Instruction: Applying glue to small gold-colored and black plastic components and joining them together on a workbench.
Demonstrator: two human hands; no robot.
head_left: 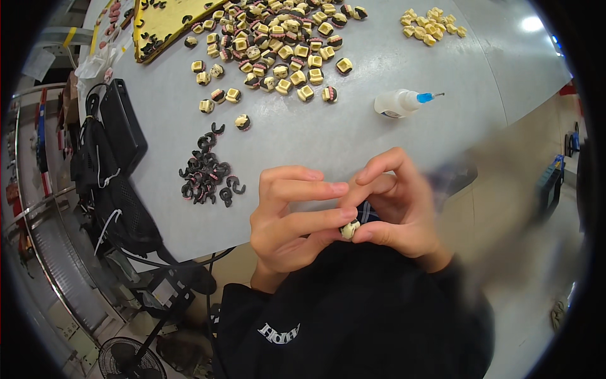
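A small cream-and-black rounded piece [350, 230] is pinched between the fingertips of both hands, just beyond the table's near edge. My left hand [287, 218] grips it from the left with thumb and fingers, its other fingers stretched loosely above. From the right, my right hand [404, 211] presses it with the thumb, index finger raised and bent. Part of the piece is covered by the fingertips. Left of my hands lies a pile of black curved pieces with pinkish edges [205, 167]. Beyond them spreads a large heap of cream, black and pink assembled pieces [278, 47].
A white squeeze bottle with a blue needle tip [398, 103] lies on the grey table [353, 136]. Plain cream pieces [432, 26] are grouped at the far right. A yellow board [167, 28] holds black bits at far left. A black case [120, 126] and cables line the left edge.
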